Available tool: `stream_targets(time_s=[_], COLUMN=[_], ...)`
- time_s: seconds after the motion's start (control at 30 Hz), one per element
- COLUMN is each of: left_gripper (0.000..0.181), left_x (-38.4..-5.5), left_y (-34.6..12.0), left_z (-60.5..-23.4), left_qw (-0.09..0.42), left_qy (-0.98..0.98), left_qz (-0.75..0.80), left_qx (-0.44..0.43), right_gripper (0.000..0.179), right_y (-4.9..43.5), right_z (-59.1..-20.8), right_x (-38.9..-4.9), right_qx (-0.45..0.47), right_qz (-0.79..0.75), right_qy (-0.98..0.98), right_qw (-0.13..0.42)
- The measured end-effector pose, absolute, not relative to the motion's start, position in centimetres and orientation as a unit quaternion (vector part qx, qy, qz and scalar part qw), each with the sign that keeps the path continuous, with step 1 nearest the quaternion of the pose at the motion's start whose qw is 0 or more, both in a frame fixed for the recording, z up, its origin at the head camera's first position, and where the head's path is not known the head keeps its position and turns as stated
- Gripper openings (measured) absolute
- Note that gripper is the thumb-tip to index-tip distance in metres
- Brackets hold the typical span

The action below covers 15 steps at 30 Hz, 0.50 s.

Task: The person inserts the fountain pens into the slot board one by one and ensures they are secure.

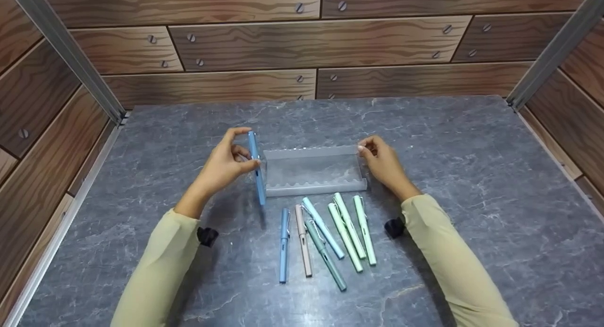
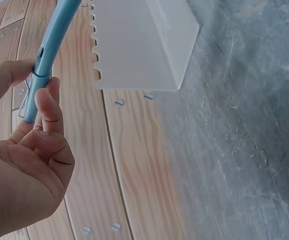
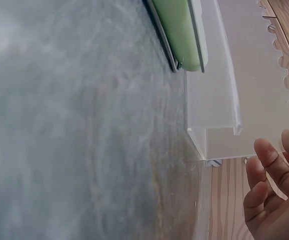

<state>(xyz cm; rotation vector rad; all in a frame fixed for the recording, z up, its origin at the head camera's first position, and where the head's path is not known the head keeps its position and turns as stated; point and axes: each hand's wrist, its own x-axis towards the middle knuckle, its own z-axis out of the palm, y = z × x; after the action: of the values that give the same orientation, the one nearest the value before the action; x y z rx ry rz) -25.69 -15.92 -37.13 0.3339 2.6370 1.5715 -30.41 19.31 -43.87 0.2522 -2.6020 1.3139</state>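
My left hand (image 1: 219, 162) holds a blue pen (image 1: 259, 183) between thumb and fingers, nearly upright in the head view, beside the left end of a clear pen rack (image 1: 316, 188) with notched long walls. In the left wrist view, the fingertips sit around the clip end of this pen (image 2: 45, 60). My right hand (image 1: 383, 162) pinches the rack's back right corner with thumb and forefinger. Seen from the right wrist, its fingers (image 3: 269, 152) are at the end of the rack's notched wall.
In front of the rack lie a blue pen (image 1: 284, 247), a pinkish-brown pen (image 1: 303, 242), a light blue pen (image 1: 323, 228), a dark green pen (image 1: 330, 263) and three pale green pens (image 1: 363, 230). Wood-patterned panels (image 1: 245, 44) enclose the grey marbled table (image 1: 448, 143).
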Motion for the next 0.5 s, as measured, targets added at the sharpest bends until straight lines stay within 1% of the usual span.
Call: stream_targets(time_s=[0.33,0.5], left_gripper=[0.071,0.072], left_x=[-26.32,-26.57], left_y=[-15.80,-15.67], left_z=[-36.74,-36.82], left_qw=[0.014,0.015], left_qy=[0.860,0.855], left_qz=[0.499,0.508], left_qx=[0.102,0.103], right_gripper=[0.016,0.016], right_y=[19.36,19.31], right_z=[-43.88,-43.90], right_x=[-30.45,-30.39], right_qx=[0.086,0.088], right_qz=[0.447,0.448], right_qy=[-0.884,-0.883], right_qw=[0.105,0.111])
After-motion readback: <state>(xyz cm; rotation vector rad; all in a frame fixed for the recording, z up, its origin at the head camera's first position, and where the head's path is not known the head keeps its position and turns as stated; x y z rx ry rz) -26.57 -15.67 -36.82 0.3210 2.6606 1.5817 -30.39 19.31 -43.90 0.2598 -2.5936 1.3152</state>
